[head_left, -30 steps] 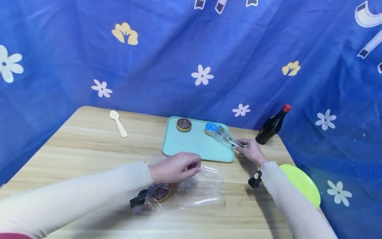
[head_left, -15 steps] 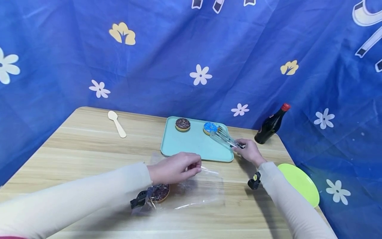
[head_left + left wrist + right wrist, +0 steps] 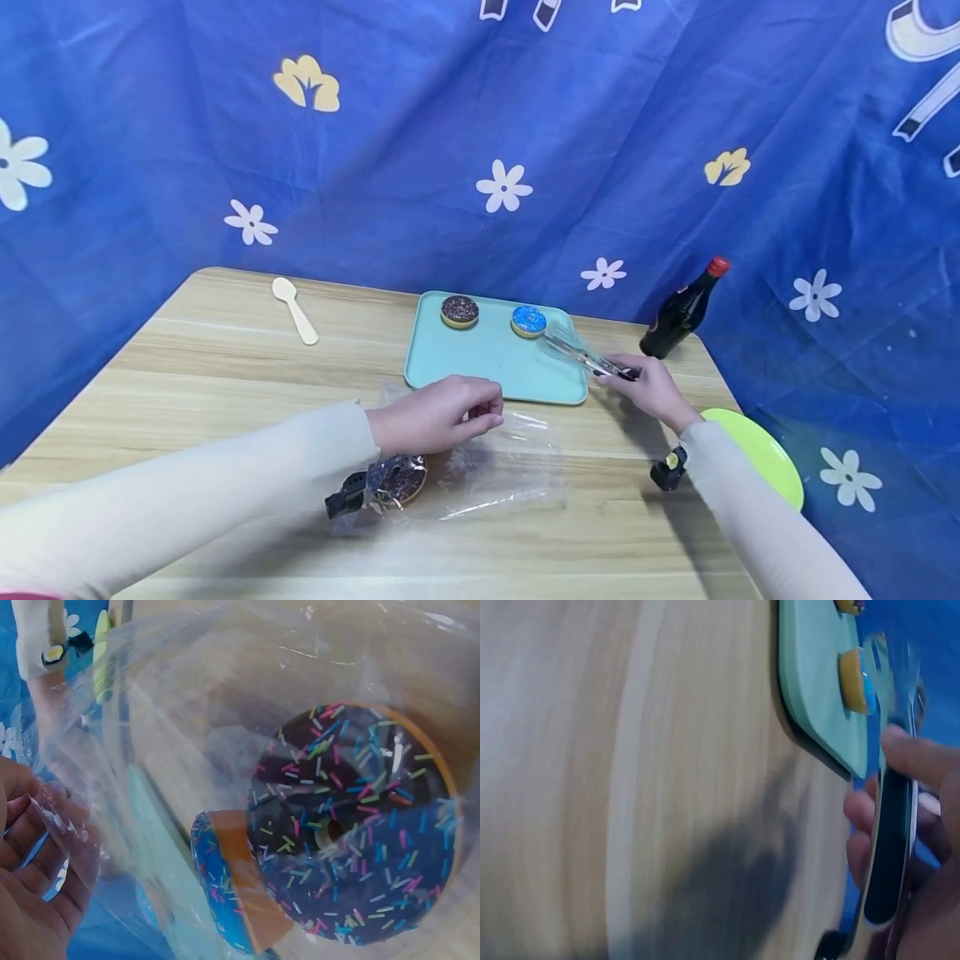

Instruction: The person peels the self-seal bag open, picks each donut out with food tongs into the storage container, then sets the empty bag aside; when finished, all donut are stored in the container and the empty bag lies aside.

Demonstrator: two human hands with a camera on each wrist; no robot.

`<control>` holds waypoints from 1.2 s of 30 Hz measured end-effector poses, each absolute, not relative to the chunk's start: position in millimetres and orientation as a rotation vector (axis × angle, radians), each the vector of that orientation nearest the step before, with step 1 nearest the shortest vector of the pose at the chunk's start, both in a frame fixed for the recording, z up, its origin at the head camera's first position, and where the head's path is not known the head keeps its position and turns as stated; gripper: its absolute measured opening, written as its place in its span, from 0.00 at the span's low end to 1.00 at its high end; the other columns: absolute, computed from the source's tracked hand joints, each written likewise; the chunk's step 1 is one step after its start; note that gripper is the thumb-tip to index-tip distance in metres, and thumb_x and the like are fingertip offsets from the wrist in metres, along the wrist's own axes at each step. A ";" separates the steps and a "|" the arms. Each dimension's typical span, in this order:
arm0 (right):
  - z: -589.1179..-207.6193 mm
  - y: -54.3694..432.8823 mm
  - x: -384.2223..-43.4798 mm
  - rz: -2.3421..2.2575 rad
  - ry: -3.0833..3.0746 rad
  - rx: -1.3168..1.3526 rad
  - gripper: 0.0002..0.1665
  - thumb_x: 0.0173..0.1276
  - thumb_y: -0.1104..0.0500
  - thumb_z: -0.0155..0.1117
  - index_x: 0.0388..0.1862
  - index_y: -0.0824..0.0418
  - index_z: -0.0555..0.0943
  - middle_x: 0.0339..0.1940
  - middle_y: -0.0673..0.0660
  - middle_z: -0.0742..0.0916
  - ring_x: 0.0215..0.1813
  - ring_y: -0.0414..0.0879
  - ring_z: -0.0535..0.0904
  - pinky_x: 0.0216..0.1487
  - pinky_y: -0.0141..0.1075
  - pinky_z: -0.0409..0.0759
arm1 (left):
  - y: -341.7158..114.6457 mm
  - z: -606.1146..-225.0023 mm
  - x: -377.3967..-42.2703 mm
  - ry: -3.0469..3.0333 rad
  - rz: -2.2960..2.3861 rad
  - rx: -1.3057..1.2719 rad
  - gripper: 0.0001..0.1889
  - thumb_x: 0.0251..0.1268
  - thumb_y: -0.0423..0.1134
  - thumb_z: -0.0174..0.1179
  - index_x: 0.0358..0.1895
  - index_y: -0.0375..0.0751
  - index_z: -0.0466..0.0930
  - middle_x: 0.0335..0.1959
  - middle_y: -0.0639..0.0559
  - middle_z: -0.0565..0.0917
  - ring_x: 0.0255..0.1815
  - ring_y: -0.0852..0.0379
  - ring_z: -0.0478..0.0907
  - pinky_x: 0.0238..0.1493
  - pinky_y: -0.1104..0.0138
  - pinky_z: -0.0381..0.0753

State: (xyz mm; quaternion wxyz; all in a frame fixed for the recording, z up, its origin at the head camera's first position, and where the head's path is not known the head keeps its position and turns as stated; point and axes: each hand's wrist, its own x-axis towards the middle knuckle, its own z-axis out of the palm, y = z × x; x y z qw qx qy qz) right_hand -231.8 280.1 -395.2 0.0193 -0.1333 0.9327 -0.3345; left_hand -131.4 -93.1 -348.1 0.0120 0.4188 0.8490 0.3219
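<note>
My left hand (image 3: 442, 414) pinches the edge of a clear plastic bag (image 3: 510, 467) above the wooden table. Inside the bag, the left wrist view shows a chocolate donut (image 3: 337, 832) with coloured sprinkles and a blue-iced donut (image 3: 217, 881) partly behind it. My right hand (image 3: 651, 392) grips a pair of tongs (image 3: 581, 354) by their dark-inlaid handles. The tongs' clear ends reach over the right side of a mint-green tray (image 3: 480, 362), just right of a blue donut (image 3: 528, 322). A second chocolate donut (image 3: 460, 311) lies on the tray's far left part.
A dark bottle with a red cap (image 3: 684, 312) stands at the back right corner, beyond my right hand. A lime-green plate (image 3: 765, 458) lies at the right edge, partly under my right sleeve. At the back left is a cream spoon (image 3: 296, 312). A blue patterned curtain (image 3: 405, 150) hangs behind.
My right hand has drawn the tongs back to the right, away from the blue donut, and their ends look closer together. My left hand stays in place with the bag.
</note>
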 end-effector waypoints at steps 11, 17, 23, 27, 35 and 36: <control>-366.7 324.8 -182.0 -1.015 2.652 -0.499 0.22 0.69 0.54 0.75 0.59 0.60 0.87 0.55 0.62 0.91 0.44 0.32 0.82 0.44 0.29 0.82 | -90.2 -355.0 -134.7 2.614 0.982 1.301 0.06 0.79 0.38 0.59 0.37 0.48 0.78 0.29 0.60 0.77 0.29 0.69 0.69 0.35 0.73 0.75; -357.8 341.4 -160.0 -0.972 2.469 -0.526 0.20 0.71 0.54 0.73 0.58 0.59 0.88 0.56 0.60 0.91 0.47 0.33 0.84 0.47 0.29 0.82 | -87.7 -357.4 -134.5 2.617 0.962 1.257 0.06 0.79 0.40 0.59 0.38 0.48 0.79 0.29 0.62 0.78 0.30 0.68 0.71 0.35 0.73 0.76; -365.1 344.3 -148.7 -0.985 2.390 -0.607 0.18 0.71 0.56 0.73 0.57 0.59 0.88 0.52 0.58 0.92 0.44 0.34 0.85 0.45 0.30 0.82 | -87.4 -358.2 -135.0 2.625 0.983 1.260 0.07 0.79 0.39 0.59 0.37 0.49 0.78 0.28 0.62 0.77 0.29 0.68 0.70 0.35 0.72 0.76; -373.4 335.4 -146.8 -0.975 2.392 -0.668 0.18 0.70 0.55 0.73 0.56 0.59 0.89 0.51 0.56 0.93 0.41 0.32 0.83 0.43 0.29 0.82 | -87.9 -358.6 -134.0 2.628 0.997 1.249 0.07 0.79 0.39 0.59 0.37 0.50 0.78 0.28 0.62 0.76 0.29 0.68 0.69 0.35 0.72 0.76; -383.9 307.9 -146.3 -0.964 2.441 -0.778 0.17 0.69 0.54 0.74 0.54 0.59 0.90 0.50 0.57 0.93 0.43 0.30 0.83 0.44 0.28 0.82 | -87.3 -359.3 -132.7 2.637 0.993 1.243 0.07 0.79 0.40 0.59 0.36 0.50 0.77 0.29 0.62 0.76 0.29 0.68 0.69 0.34 0.73 0.75; -384.9 304.0 -146.3 -0.963 2.444 -0.801 0.17 0.69 0.54 0.75 0.53 0.60 0.90 0.49 0.58 0.93 0.44 0.30 0.83 0.44 0.28 0.82 | -87.1 -359.3 -133.0 2.638 0.996 1.245 0.07 0.79 0.39 0.60 0.36 0.50 0.77 0.28 0.62 0.76 0.29 0.68 0.69 0.34 0.73 0.75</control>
